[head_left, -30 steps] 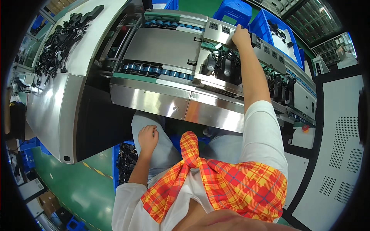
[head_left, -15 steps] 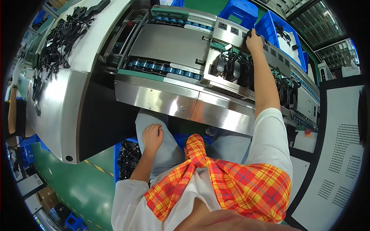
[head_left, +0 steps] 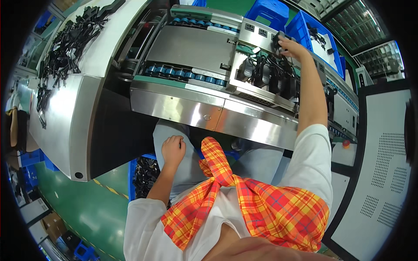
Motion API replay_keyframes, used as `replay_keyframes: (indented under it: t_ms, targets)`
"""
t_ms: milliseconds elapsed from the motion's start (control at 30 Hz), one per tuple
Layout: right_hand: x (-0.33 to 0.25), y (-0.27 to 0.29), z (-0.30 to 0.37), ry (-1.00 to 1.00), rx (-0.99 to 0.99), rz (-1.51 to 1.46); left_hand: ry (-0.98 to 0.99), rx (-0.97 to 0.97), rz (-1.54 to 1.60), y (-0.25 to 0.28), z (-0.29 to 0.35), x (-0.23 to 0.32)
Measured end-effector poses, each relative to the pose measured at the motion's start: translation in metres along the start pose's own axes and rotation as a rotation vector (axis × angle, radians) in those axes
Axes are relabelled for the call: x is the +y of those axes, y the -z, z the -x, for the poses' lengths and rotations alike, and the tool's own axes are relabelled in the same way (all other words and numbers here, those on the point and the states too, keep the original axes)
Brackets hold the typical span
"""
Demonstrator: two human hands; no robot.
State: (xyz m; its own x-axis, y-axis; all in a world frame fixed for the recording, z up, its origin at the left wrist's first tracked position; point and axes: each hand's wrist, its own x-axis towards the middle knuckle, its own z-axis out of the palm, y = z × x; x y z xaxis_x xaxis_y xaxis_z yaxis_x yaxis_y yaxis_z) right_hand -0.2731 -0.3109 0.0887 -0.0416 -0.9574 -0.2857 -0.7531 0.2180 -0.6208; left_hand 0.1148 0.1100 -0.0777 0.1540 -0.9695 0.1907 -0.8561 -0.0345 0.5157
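Observation:
My right hand (head_left: pixel 294 48) is at the row of sockets on the far side of the metal fixture (head_left: pixel 254 36). Its fingers are apart, with the fingertips at a black power adapter (head_left: pixel 277 41) that sits against the socket strip. Whether they press on it is hard to see. In the fixture's tray, nearer to me, several black power adapters (head_left: pixel 262 77) stand in a row with bundled cables (head_left: pixel 272 65). My left hand (head_left: pixel 173 149) rests on my left thigh, fingers curled in and nothing visible in them.
A roller conveyor (head_left: pixel 185 75) carries the fixture, with a steel front panel (head_left: pixel 178 104). Tangled black cables (head_left: pixel 72 43) lie on the white belt at left. A blue crate (head_left: pixel 333 54) and a blue stool (head_left: pixel 270 14) stand beyond. Another crate (head_left: pixel 132 178) is beside my left leg.
My right hand has come back slightly to the right from the black adapter, and its fingers have spread. The adapter stays at the sockets. My left hand has stayed on the thigh.

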Motion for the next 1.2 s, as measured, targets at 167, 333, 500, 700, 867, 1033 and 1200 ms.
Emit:
replay_keyframes:
  t_ms: [167, 333, 500, 700, 867, 1033, 1200]
  targets:
    - [0.015, 0.024, 0.055, 0.231, 0.009, 0.427, 0.004, -0.001, -0.001, -0.002, 0.006, -0.004]
    - [0.026, -0.006, 0.093, 0.132, 0.083, 0.558, -0.005, -0.01, -0.028, -0.002, 0.005, -0.001]
    - [0.028, -0.009, 0.082, 0.095, 0.23, 0.514, -0.02, 0.002, -0.049, -0.003, 0.006, 0.002]
    - [0.023, 0.041, 0.1, -0.086, -0.165, 0.03, -0.007, -0.002, -0.039, -0.002, 0.007, 0.006]
    - [0.035, 0.041, 0.116, -0.137, -0.52, -0.226, -0.018, -0.029, -0.089, -0.002, 0.007, 0.003]
    - [0.047, 0.028, 0.098, 0.212, -0.257, -0.939, -0.012, -0.035, -0.107, -0.004, 0.003, 0.007]
    - [0.044, -0.015, 0.068, 0.393, 0.003, -1.041, -0.019, -0.017, -0.123, -0.006, 0.004, 0.011]
